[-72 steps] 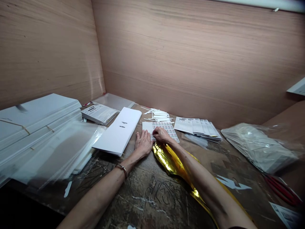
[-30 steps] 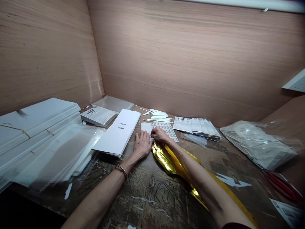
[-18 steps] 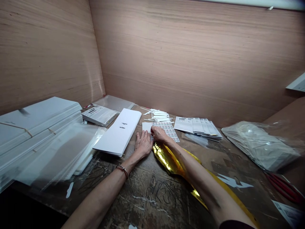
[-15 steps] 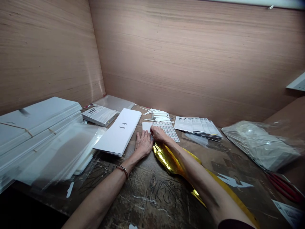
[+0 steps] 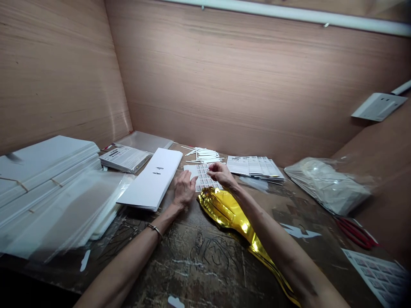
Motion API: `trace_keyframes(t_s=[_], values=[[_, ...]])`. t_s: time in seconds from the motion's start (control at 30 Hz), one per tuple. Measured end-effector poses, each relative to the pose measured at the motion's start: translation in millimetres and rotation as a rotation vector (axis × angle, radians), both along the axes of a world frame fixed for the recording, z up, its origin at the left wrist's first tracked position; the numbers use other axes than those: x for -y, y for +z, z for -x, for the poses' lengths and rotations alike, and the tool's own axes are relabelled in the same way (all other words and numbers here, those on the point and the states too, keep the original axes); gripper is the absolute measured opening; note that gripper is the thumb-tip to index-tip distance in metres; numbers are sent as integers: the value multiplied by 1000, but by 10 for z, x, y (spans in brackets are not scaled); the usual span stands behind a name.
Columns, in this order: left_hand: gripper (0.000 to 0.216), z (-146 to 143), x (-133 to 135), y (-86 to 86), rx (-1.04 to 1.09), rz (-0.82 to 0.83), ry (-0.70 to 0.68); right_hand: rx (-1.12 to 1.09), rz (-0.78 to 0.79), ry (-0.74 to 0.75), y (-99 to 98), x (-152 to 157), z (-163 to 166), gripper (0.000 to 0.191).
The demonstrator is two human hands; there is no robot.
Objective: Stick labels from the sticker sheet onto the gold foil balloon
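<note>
Plywood walls (image 5: pixel 224 85) box in your scuffed worktable (image 5: pixel 205 261).
Your left hand (image 5: pixel 184 188) lies open at the sticker sheet (image 5: pixel 199 173); your right hand (image 5: pixel 220 174) is pinched, contents unclear.

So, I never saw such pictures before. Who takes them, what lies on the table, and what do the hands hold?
No machine here: a person works with bare hands, and a camera worn on the head looks down at them. The left hand lies flat at the edge of a sheet of small labels. The right hand is raised just above it, pinched shut; whether a label is between the fingers is too small to tell. Around them on the worn table lie gold foil, a stack of white cards, white strips and printed leaflets.
</note>
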State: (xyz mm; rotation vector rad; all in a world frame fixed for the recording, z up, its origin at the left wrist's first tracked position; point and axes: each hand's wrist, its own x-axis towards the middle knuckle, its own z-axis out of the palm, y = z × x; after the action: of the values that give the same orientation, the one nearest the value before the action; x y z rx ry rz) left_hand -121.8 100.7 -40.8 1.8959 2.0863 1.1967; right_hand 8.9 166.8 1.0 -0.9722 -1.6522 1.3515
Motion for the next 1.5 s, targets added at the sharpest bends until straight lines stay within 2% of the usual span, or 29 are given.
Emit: trace_keyframes(t_s=[0.07, 0.17, 0.27, 0.33, 0.43, 0.6, 0.9, 1.27, 1.5], values=[[30, -66, 62, 164, 241, -36, -94, -125, 79, -13, 73, 136, -104, 20], [29, -217, 175, 320, 698, 60, -319, -246, 171, -16, 142, 323, -227, 26], [36, -347, 281, 351, 1085, 148, -475, -302, 269, 2, 175, 476, -310, 27], [32, -396, 339, 339, 1196, 161, -531, -317, 323, 16, 189, 558, -347, 27], [23, -431, 398, 321, 1244, 153, -574, -342, 388, 23, 194, 640, -381, 27], [24, -475, 423, 329, 1287, 146, -538, -383, 468, 20, 167, 688, -399, 28], [15, -525, 442, 307, 1309, 190, -428, -337, 478, -10, 170, 738, -403, 25], [24, -538, 458, 315, 1256, 259, -444, -384, 504, 22, 134, 732, -417, 26], [9, -574, 474, 337, 1252, 196, -341, -360, 492, 18, 112, 734, -412, 29]])
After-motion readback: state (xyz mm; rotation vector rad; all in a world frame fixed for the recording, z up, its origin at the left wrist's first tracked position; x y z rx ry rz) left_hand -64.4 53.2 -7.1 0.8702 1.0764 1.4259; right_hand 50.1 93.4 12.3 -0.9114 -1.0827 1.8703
